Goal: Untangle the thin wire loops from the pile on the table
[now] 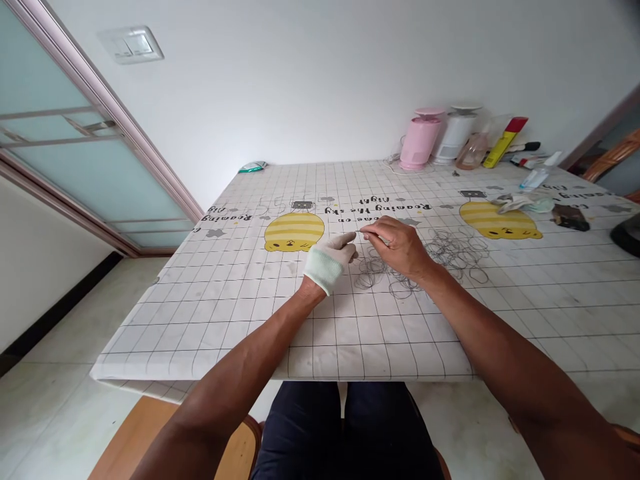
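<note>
"Grey loops of thin strand (453,253) lie tangled on the checked tablecloth (230,300); where do we see them against our hands?"

"They spread around our bare right hand (397,247): some to its left, near our gloved left hand (333,259), some on its near side, and most out to its right."

"Do we hold any?"

"Our right thumb and finger are pinched together on a short dark piece (359,231), in the narrow space between the two hands. Our left fingers are half curled, their tips just beside that piece; we cannot tell whether they grip it."

"Which way does it point?"

"Its visible end points left, toward the gloved hand, and its long axis runs left to right, roughly along the tablecloth's near edge. The loops curl every way, but their heap stretches longest from left to right."
</note>
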Demonstrator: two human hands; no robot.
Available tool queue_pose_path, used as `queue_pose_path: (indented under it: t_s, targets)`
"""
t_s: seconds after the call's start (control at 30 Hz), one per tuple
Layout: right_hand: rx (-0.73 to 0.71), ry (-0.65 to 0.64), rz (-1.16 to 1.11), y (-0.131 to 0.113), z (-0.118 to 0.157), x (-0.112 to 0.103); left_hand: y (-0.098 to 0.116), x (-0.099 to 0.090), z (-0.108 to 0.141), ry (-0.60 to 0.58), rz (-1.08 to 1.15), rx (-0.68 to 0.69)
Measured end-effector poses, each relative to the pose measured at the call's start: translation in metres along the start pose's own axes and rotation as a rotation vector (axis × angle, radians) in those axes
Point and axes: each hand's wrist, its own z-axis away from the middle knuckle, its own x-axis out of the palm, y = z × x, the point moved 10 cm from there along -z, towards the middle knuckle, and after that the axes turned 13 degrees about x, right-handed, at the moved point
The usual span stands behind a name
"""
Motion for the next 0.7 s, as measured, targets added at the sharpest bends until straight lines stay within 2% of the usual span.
queue_pose_path:
  t_s: [0.13,0.43,0.6,0.7]
  targets:
    - [-0.063,-0.007,0.036,-0.007,0.001,0.003,-0.013,0.003,0.0,0.026,0.098,-0.059]
    - [-0.127,-0.088,0.024,-0.006,0.005,0.008,-0.016,0.002,0.002,0.04,0.028,-0.04]
    - [-0.112,-0.107,0.032,-0.006,0.005,0.012,-0.018,0.002,0.002,0.056,0.081,-0.073]
    - [0.0,-0.062,-0.011,0.0,-0.001,0.002,-0.018,0.002,0.0,0.087,0.188,-0.071]
